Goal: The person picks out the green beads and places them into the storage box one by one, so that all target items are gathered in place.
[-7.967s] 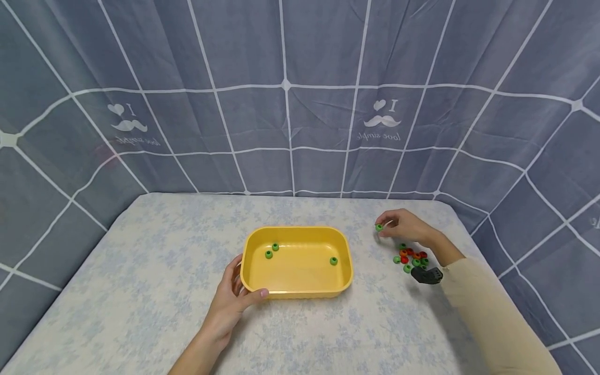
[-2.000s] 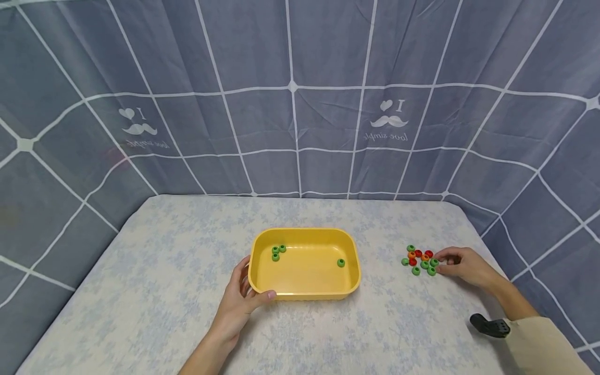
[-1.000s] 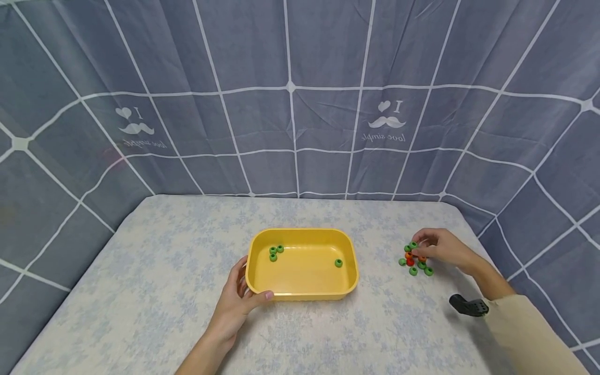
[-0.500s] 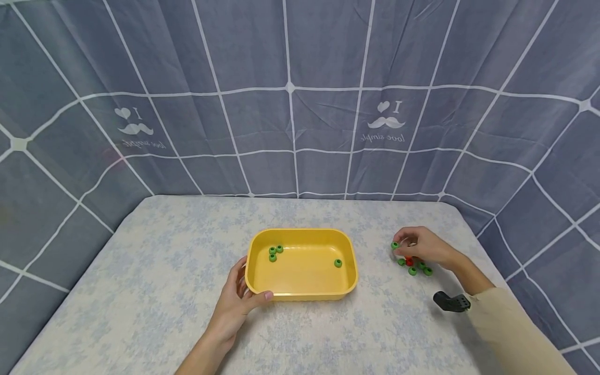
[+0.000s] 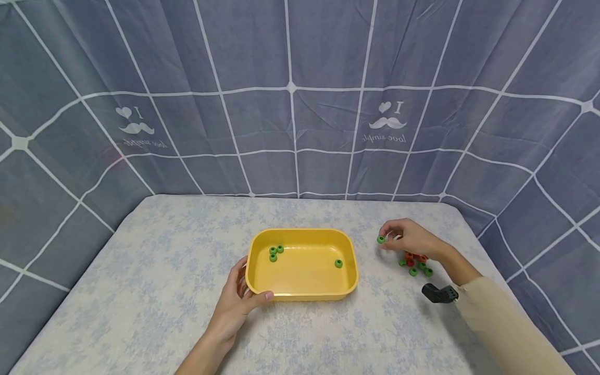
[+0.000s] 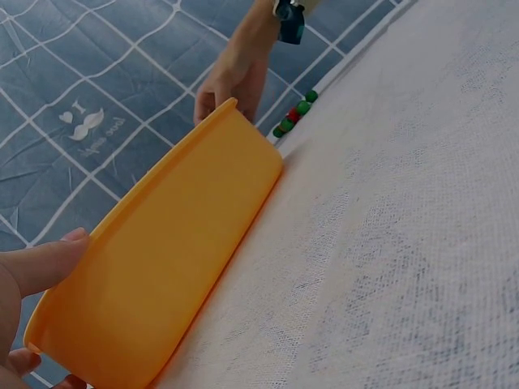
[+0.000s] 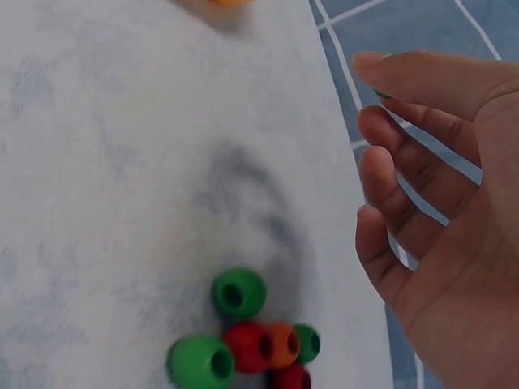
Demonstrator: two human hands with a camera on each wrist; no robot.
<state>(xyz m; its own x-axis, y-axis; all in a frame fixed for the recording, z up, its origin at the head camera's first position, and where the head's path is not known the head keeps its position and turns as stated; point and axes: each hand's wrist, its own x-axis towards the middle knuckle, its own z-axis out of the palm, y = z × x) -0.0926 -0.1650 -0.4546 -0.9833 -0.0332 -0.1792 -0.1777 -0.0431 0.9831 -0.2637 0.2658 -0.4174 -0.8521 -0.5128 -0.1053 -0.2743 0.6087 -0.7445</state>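
A yellow rectangular tray [image 5: 302,271] stands mid-table, holding a cluster of green beads [image 5: 273,258] on its left and a lone green bead [image 5: 338,263] on its right. My left hand [image 5: 229,299] grips its front-left corner, thumb over the rim; the left wrist view shows the tray's outer wall [image 6: 178,235]. To the right of the tray, my right hand [image 5: 408,239] pinches a green bead [image 5: 381,239] above the table. In the right wrist view only a green sliver of that bead [image 7: 381,94] shows behind the thumb.
Below the right hand lies a pile of loose beads: green [image 7: 239,292], red [image 7: 247,347] and orange [image 7: 283,344]. A black device [image 5: 439,293] juts from the right sleeve [image 5: 497,317]. A grey curtain with white lines [image 5: 323,120] borders the patterned tablecloth [image 5: 187,250].
The right hand has taken a green bead from the pile and carried it left, toward the tray. Compared with 8 seconds ago, the tray's left cluster has one more green bead. The left hand keeps its grip.
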